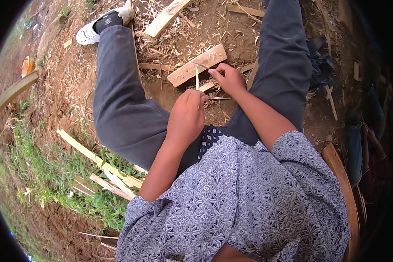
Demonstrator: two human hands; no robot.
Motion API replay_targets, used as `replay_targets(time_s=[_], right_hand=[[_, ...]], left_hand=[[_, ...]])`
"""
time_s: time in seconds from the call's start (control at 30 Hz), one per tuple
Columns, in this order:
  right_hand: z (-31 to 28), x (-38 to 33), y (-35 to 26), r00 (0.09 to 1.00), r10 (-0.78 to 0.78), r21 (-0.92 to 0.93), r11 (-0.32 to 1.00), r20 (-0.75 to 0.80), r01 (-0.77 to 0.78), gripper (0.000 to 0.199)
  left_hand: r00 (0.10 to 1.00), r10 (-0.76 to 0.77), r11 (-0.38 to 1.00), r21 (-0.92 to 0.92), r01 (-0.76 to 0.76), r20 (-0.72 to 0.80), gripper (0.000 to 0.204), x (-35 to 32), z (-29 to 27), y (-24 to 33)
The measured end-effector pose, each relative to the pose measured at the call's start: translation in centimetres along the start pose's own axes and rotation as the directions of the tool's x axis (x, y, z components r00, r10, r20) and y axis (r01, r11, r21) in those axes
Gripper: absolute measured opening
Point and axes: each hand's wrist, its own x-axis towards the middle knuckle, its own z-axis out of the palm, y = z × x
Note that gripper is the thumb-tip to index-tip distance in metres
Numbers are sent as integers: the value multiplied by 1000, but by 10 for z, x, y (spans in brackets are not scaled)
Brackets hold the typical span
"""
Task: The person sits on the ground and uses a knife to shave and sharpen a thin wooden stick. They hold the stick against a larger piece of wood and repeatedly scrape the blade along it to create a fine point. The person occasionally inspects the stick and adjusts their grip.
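My left hand (187, 114) is closed around the lower end of a thin pale wooden strip (197, 78). The strip points away from me, its far end over a short wooden board (181, 77) between my legs. In my right hand (229, 79) a slim dark blade, seemingly a knife (201, 65), is pinched; its handle is hidden by the fingers. The blade's tip meets or lies very near the strip's far end, above the board. Whether it touches the wood I cannot tell.
Pale planks (167, 18) and curled shavings lie on the brown soil ahead. Split wooden strips (101, 159) rest on grass at the left. A dark plastic bag (321, 65) is beyond my right leg. Another person's arm (366, 144) shows at the far right.
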Motion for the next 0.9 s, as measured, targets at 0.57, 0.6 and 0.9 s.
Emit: replay_targets(time_s=[0.57,0.6,0.9], right_hand=[[-7,7,0,989,106,-151,984,99,-91,41],[-11,9,4,985,104,-145,986,135,-84,41],[-9,-17,-19,976,-167,232,964,137,132,38]], left_hand=[[999,45,999,-8,-45,14,3,6,1,2],[1000,28,999,-17,-28,9,4,8,-1,3],[1000,16,999,-28,-16,-3,7,8,-2,5]])
